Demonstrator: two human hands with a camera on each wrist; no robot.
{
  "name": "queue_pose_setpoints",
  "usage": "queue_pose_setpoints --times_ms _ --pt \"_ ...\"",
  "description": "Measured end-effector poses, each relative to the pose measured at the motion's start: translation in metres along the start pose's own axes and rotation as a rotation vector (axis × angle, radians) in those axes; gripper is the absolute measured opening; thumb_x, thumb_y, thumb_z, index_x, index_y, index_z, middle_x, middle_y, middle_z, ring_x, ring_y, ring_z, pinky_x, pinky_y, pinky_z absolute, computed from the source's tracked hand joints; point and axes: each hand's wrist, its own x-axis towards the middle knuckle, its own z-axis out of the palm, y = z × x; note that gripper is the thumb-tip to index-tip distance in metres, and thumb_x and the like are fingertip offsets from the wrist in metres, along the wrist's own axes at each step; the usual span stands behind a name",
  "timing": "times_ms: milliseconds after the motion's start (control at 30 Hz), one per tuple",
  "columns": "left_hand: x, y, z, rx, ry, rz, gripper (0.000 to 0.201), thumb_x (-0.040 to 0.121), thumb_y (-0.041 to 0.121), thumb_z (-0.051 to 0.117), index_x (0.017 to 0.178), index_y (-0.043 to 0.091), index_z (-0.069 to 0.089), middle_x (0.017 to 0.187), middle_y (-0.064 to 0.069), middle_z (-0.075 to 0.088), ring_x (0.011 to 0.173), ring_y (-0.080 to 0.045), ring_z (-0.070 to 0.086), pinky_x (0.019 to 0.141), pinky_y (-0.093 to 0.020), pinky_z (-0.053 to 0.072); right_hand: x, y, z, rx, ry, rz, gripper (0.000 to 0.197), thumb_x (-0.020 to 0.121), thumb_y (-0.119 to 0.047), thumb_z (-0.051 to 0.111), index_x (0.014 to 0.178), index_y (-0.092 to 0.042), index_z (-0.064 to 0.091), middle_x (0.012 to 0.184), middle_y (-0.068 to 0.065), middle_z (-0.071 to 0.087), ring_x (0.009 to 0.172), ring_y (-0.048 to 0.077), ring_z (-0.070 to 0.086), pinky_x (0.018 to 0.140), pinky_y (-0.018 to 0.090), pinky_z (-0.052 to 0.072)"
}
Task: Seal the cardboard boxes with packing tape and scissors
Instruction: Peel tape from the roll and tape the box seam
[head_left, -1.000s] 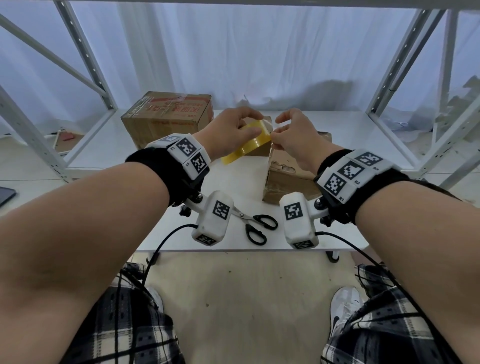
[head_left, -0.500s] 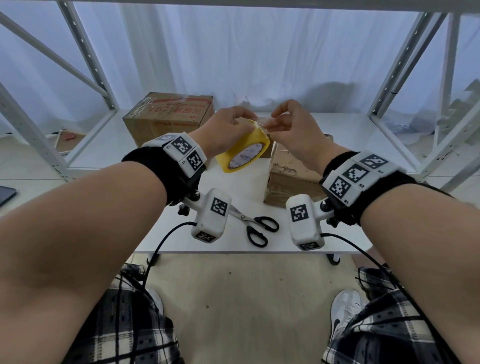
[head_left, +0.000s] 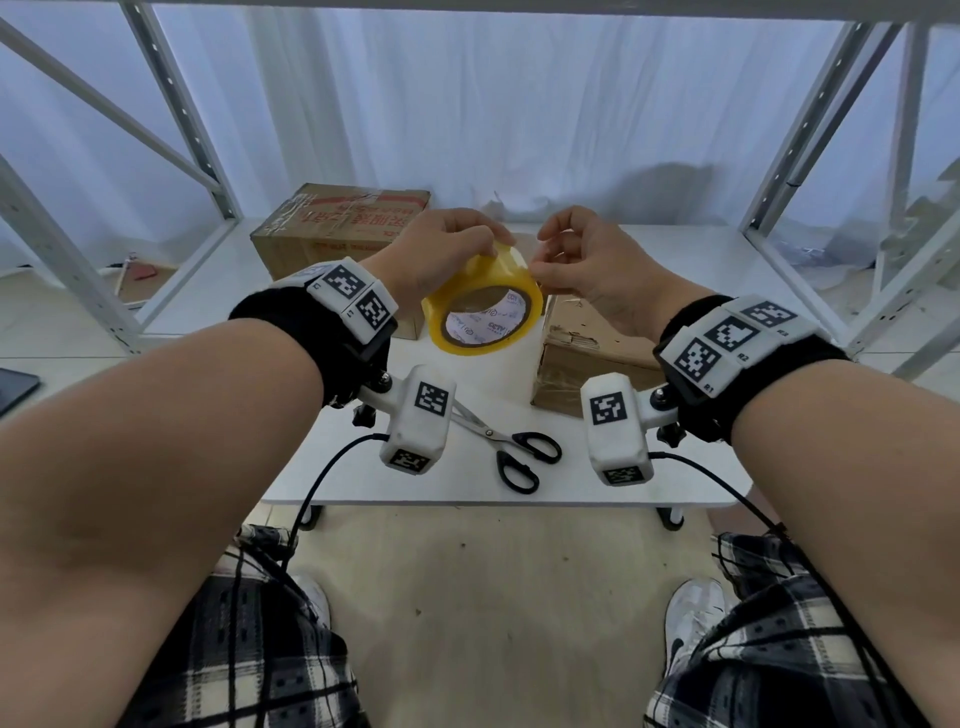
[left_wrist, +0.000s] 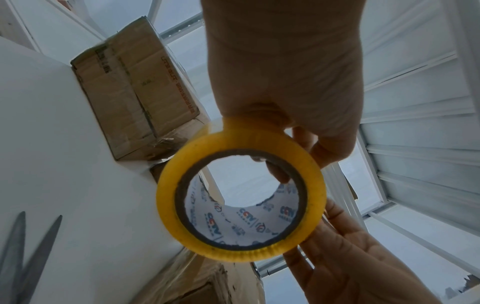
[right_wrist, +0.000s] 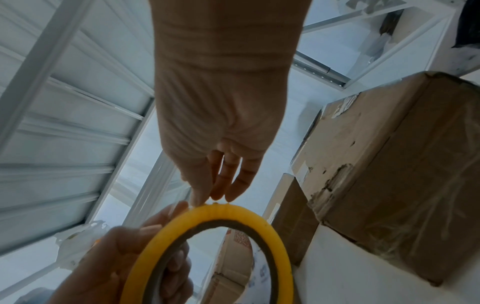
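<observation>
We see a white table (head_left: 363, 467), on it a large brown cardboard box (head_left: 332, 244) and a smaller worn one (head_left: 587, 358). Our left hand (head_left: 441, 249) grips the yellow tape roll (head_left: 483, 312) above them; right hand (head_left: 587, 270) fingertips pinch at its rim. Black-handled scissors (head_left: 514, 447) lie near the front edge.

**Hands: both raised, forearms extended forward**

Left hand (head_left: 441, 249) grips the yellow roll of packing tape (head_left: 483, 317), thumb and fingers curled over its rim, one finger inside the core. Right hand (head_left: 587, 270) sits just beside it, fingertips (right_wrist: 200, 199) bunched and touching the roll's outer edge. Both wrists wear black bands.
</observation>
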Motion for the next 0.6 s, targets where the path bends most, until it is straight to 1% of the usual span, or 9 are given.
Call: queue_pose_setpoints --times_ms 33,100,200,367,433,500,600 --pt "-0.0002 0.0001 -0.0007 -0.013 -0.003 -0.004 0.023 0.088 0.012 0.052 0.095 0.023 0.071 0.096 0.009 0.061 0.085 -0.009 0.054 0.067 -0.022 0.047 0.0002 -0.0008 -0.0006 0.037 -0.011 0.009 0.029 0.084 0.006 0.066 0.094 -0.017 0.051 0.081 0.003 0.059 0.078 0.019 0.058 0.086 0.039 0.053" --pt "-0.0003 0.0005 -0.0011 -0.033 -0.009 -0.007 0.024 0.088 0.012 0.051 0.094 0.024 0.071 0.098 0.006 0.062 0.086 -0.011 0.056 0.065 -0.021 0.048 0.0002 -0.0026 -0.0012 0.113 -0.031 0.016 0.028 0.084 0.008 0.064 0.094 -0.016 0.051 0.079 0.003 0.057 0.074 0.015 0.059 0.080 0.031 0.054" --pt "0.0002 0.0008 -0.0014 -0.059 0.002 -0.006 0.023 0.088 0.012 0.052 0.091 0.024 0.071 0.099 0.005 0.063 0.089 -0.014 0.057 0.068 -0.024 0.048 0.0005 -0.0048 -0.0015 0.169 -0.038 0.008 0.029 0.085 0.010 0.061 0.094 -0.015 0.050 0.079 0.002 0.057 0.071 0.010 0.060 0.073 0.023 0.054" --pt "-0.0003 0.0002 -0.0014 -0.115 -0.004 -0.023 0.023 0.086 0.011 0.052 0.086 0.025 0.071 0.097 0.000 0.065 0.086 -0.016 0.059 0.068 -0.026 0.050 0.0031 -0.0052 -0.0020 0.163 -0.044 -0.007 0.029 0.084 0.009 0.063 0.093 -0.015 0.051 0.077 0.001 0.057 0.072 0.013 0.059 0.076 0.025 0.053" --pt "-0.0006 -0.0007 -0.0009 -0.133 -0.018 -0.031 0.023 0.086 0.011 0.052 0.087 0.022 0.072 0.095 -0.002 0.065 0.083 -0.016 0.059 0.065 -0.025 0.051 0.0037 -0.0049 -0.0017 0.141 -0.043 -0.005 0.028 0.084 0.009 0.063 0.092 -0.016 0.051 0.076 0.001 0.056 0.072 0.012 0.057 0.077 0.024 0.051" --pt "-0.0002 -0.0023 -0.0011 -0.129 -0.025 -0.036 0.023 0.086 0.011 0.052 0.089 0.021 0.072 0.095 -0.003 0.065 0.083 -0.016 0.059 0.065 -0.025 0.051 0.0035 -0.0044 -0.0010 0.098 -0.042 -0.006 0.027 0.085 0.008 0.063 0.090 -0.016 0.051 0.076 0.002 0.054 0.071 0.012 0.055 0.078 0.024 0.049" --pt "0.0007 -0.0048 -0.0020 -0.120 -0.032 -0.042 0.023 0.085 0.012 0.052 0.089 0.022 0.073 0.097 -0.004 0.065 0.086 -0.019 0.059 0.067 -0.027 0.052 0.0022 -0.0046 0.0019 -0.005 -0.045 -0.008 0.026 0.087 0.006 0.062 0.088 -0.017 0.050 0.073 0.002 0.051 0.068 0.011 0.051 0.072 0.021 0.048"
